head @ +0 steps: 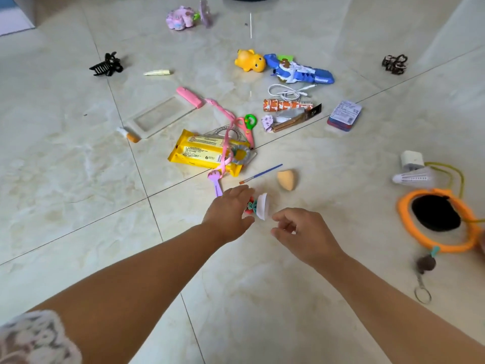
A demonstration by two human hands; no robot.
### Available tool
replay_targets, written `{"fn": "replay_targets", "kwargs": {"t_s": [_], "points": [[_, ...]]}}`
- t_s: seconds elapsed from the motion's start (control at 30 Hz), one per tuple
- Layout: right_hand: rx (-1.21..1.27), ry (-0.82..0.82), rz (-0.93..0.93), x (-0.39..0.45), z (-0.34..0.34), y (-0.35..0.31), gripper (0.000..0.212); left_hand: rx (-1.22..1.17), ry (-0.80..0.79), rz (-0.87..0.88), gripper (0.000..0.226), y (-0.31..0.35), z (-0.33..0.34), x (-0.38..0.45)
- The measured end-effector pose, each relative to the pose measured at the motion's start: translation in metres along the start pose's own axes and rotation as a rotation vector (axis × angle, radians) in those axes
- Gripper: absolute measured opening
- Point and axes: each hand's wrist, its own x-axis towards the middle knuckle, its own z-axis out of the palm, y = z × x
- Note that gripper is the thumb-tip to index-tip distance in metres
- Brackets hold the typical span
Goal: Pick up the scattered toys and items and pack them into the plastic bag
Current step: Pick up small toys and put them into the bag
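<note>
Toys and small items lie scattered on a pale tiled floor. My left hand (229,212) reaches over a small red and green toy (250,206) beside a white cap-shaped piece (263,206), fingers spread and nothing gripped. Just to the right hovers my right hand (301,232) with loosely curled fingers, empty. Close by lie a purple fork (216,183), a blue paintbrush (261,174), a beige makeup sponge (286,179) and a yellow wipes pack (207,152). No plastic bag is in view.
Farther off lie a yellow toy animal (250,60), a blue toy (299,69), a white cable (287,91), a phone pouch (162,114), pink scissors (248,127), a black hair claw (107,64), an orange-rimmed mirror (438,219), a shuttlecock (413,177) and a keyring (423,279).
</note>
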Motion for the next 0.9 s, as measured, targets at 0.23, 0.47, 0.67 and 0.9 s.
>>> {"fn": "replay_targets", "kwargs": {"t_s": [0.23, 0.47, 0.67, 0.9], "points": [[-0.046, 0.106, 0.028, 0.022, 0.006, 0.019, 0.026, 0.103, -0.02, -0.063, 0.047, -0.014, 0.022, 0.01], [-0.283, 0.301, 0.01, 0.078, 0.019, 0.021, 0.049, -0.292, 0.1, -0.159, 0.039, -0.034, 0.001, -0.025], [-0.516, 0.185, 0.086, 0.107, 0.039, 0.021, 0.058, -0.286, 0.138, -0.134, 0.034, -0.053, -0.021, -0.054], [-0.458, 0.297, 0.169, 0.101, 0.023, 0.032, 0.041, -0.344, 0.144, -0.203, 0.028, -0.077, -0.044, -0.105]]}}
